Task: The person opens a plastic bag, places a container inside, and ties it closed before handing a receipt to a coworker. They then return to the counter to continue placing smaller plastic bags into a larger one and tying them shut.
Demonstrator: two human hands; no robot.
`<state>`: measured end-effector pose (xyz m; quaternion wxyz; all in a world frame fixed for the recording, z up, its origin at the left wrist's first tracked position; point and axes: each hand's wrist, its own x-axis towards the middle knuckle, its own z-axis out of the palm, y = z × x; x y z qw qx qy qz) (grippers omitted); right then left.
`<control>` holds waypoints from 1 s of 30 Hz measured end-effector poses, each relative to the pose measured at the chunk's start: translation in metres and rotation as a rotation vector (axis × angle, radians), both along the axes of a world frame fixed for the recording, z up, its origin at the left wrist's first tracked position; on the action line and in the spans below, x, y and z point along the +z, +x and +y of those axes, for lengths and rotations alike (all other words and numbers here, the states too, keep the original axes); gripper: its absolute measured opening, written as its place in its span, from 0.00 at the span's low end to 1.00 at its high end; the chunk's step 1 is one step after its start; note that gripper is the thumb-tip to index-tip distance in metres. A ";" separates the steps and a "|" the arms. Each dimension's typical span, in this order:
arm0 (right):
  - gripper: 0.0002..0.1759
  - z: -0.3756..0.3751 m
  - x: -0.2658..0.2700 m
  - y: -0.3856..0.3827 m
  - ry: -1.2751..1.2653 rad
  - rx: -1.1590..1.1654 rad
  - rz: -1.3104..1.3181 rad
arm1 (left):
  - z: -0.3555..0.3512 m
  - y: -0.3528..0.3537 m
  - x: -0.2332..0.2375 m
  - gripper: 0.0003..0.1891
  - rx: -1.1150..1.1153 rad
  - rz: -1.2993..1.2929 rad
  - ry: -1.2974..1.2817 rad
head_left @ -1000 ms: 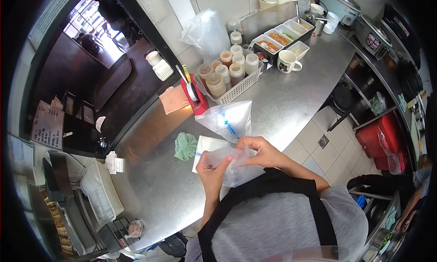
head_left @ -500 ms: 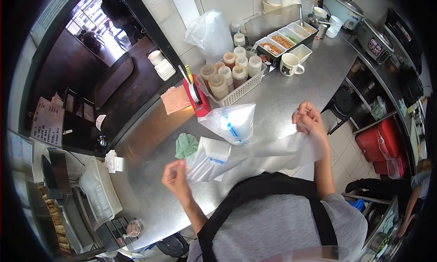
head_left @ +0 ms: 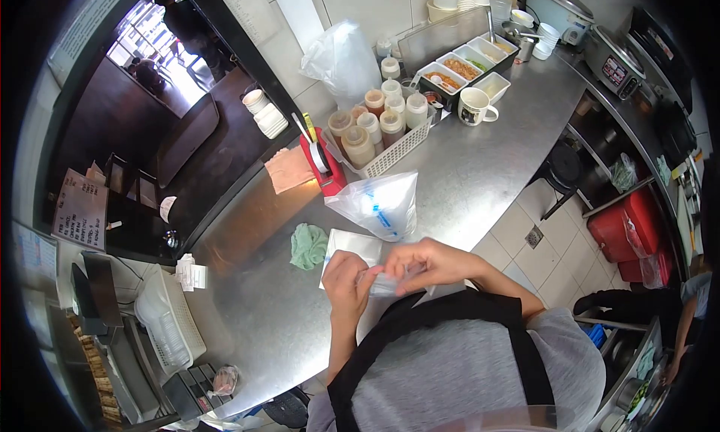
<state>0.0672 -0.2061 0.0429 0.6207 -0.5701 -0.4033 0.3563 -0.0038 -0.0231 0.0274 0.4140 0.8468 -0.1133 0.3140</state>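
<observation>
My left hand point(head_left: 347, 283) and my right hand point(head_left: 433, 265) are close together in front of the apron, fingertips almost meeting. Both are closed in a pinch on a thin clear plastic bag point(head_left: 385, 286), which hangs between them and partly behind the fingers. Just beyond my left hand, a white stack of flat bags or sheets point(head_left: 355, 244) lies on the steel counter point(head_left: 259, 323). A filled white plastic bag with blue print point(head_left: 380, 205) sits past my right hand. Left of the stack is a crumpled green cloth point(head_left: 308, 246).
A red tape dispenser point(head_left: 322, 162) stands beside a basket point(head_left: 390, 159) of sauce bottles. Behind are a white mug point(head_left: 477, 106), a topping tray point(head_left: 461, 66) and a rice cooker point(head_left: 561, 13). At the right edge another person's arm point(head_left: 681, 334) reaches over pans.
My hands were wide apart with the plastic bag stretched between them. Both have come together over the front of the counter, the right moving left and down, and the bag is now bunched.
</observation>
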 end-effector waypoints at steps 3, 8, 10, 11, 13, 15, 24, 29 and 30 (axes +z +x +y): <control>0.05 -0.003 0.005 0.004 -0.125 0.198 0.034 | 0.004 0.000 0.002 0.13 -0.196 0.104 -0.043; 0.05 -0.004 0.002 0.009 0.190 -0.070 0.246 | 0.006 -0.002 -0.007 0.14 -0.333 0.192 -0.256; 0.05 -0.006 0.005 0.010 0.145 0.068 0.331 | 0.007 -0.004 -0.009 0.16 -0.329 0.167 -0.649; 0.06 -0.006 0.004 0.008 -0.014 0.211 0.180 | 0.005 -0.005 -0.011 0.16 -0.415 0.190 -0.938; 0.06 -0.001 -0.006 0.008 -0.012 0.340 0.054 | 0.001 -0.006 -0.029 0.15 -0.647 0.361 -1.365; 0.05 -0.002 0.007 0.012 0.103 0.321 0.066 | -0.009 -0.024 -0.022 0.16 -0.345 0.683 -1.623; 0.09 -0.035 -0.041 0.038 -0.056 0.190 -0.074 | 0.003 0.033 -0.012 0.16 -1.296 0.310 -1.392; 0.11 -0.022 -0.003 0.035 0.617 -0.529 0.341 | 0.008 0.048 0.017 0.10 -0.997 0.592 -0.838; 0.11 -0.015 0.005 0.040 0.552 -0.625 0.272 | 0.002 0.054 0.018 0.08 -0.855 0.513 -0.747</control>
